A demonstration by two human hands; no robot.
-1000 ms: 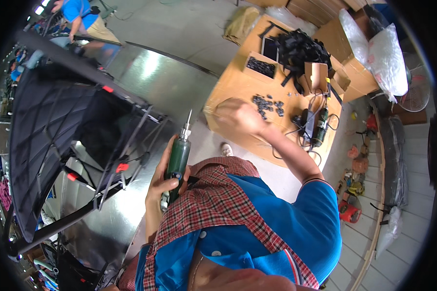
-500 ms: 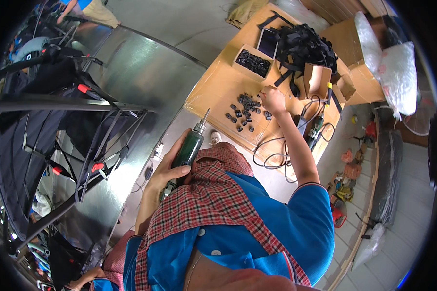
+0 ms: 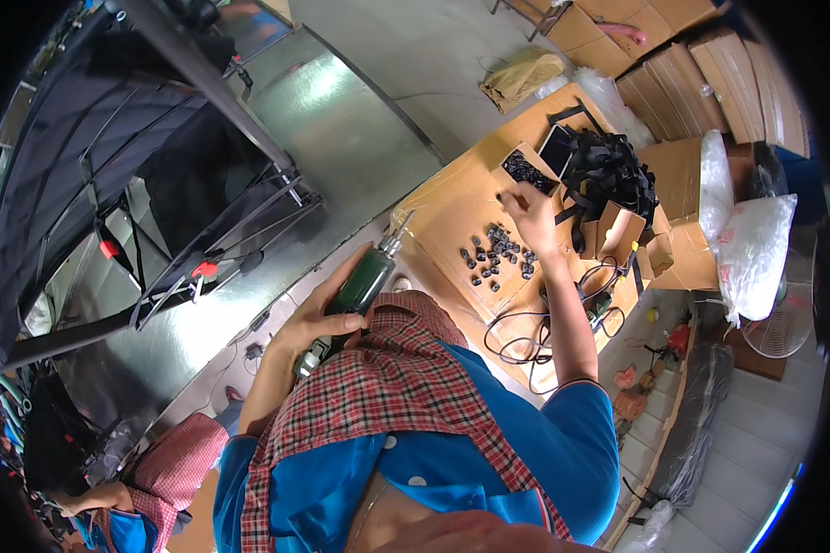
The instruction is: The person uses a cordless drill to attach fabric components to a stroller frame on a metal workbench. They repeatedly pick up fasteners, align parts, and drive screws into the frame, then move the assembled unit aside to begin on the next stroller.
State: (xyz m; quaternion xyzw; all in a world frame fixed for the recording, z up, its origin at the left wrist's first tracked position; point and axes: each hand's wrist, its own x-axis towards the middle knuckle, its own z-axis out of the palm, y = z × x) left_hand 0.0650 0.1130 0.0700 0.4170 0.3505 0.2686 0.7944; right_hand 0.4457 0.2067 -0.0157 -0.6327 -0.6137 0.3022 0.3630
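Note:
My left hand is wrapped round a green power screwdriver, its metal bit pointing up and away from me. My right hand is over the cardboard-topped table, fingers pinched, with a small black plastic piece at the fingertips. Just beyond that hand stands an open carton of small black parts. Several loose black plastic pieces lie scattered on the table, nearer to me than the hand.
Black webbing straps are heaped behind a small open box. Cables loop near a second green tool. On the left, a black-fabric tubular frame stands on a shiny metal bench. A co-worker is at lower left.
My right hand has moved from the loose black pieces toward the carton of small parts. The left hand keeps hold of the screwdriver. The whole view has shifted.

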